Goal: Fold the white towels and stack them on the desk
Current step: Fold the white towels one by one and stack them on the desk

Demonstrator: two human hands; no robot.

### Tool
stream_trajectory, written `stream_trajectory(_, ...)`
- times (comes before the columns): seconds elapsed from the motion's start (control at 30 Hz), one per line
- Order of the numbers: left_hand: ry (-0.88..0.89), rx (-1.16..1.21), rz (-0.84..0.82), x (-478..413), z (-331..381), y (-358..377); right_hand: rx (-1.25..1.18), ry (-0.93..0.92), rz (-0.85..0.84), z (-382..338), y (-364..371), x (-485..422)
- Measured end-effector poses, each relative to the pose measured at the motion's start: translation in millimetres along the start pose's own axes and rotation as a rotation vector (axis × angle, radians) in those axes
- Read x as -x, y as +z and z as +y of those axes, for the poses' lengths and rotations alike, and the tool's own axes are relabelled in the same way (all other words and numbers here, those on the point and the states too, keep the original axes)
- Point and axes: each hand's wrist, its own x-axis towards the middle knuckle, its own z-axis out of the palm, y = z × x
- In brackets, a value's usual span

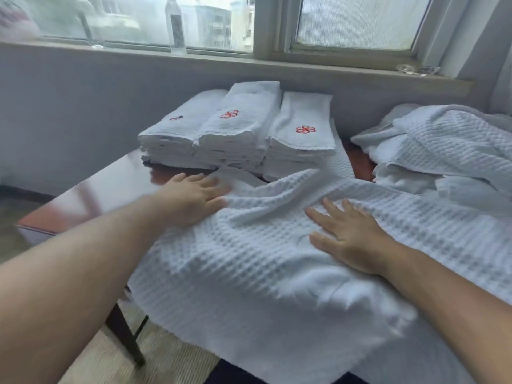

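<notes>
A white waffle-weave towel (pixel 249 273) lies spread over the near part of the dark wooden desk (pixel 110 187), its front edge hanging past the desk. My left hand (pixel 194 198) lies flat on the towel's far left edge, fingers straight. My right hand (pixel 349 234) presses flat on the towel's middle, fingers spread. Behind them stand three stacks of folded white towels (pixel 238 131) with red flower emblems. A heap of unfolded white towels (pixel 443 153) lies at the right.
A grey wall and window sill (pixel 277 65) run behind the desk. A clear bottle (pixel 175 26) stands on the sill. Bare desk surface shows at the left. The desk's dark leg (pixel 127 336) stands on beige carpet below.
</notes>
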Motion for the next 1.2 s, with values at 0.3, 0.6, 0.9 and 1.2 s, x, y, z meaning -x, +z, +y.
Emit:
stream_trajectory(0.3,0.167,0.312,0.131,36,141,11,-0.435,-0.013,0.297,-2,-9,12)
stream_trajectory(0.6,0.302,0.272,0.035,5,264,5,-0.391,0.782,0.635,104,-32,122)
stream_trajectory(0.9,0.416,0.275,0.112,-16,328,13,-0.19,1.383,0.51,185,-24,165)
stream_trajectory(1.2,0.4,0.271,0.121,-25,326,16,-0.25,1.087,0.653,210,-32,157)
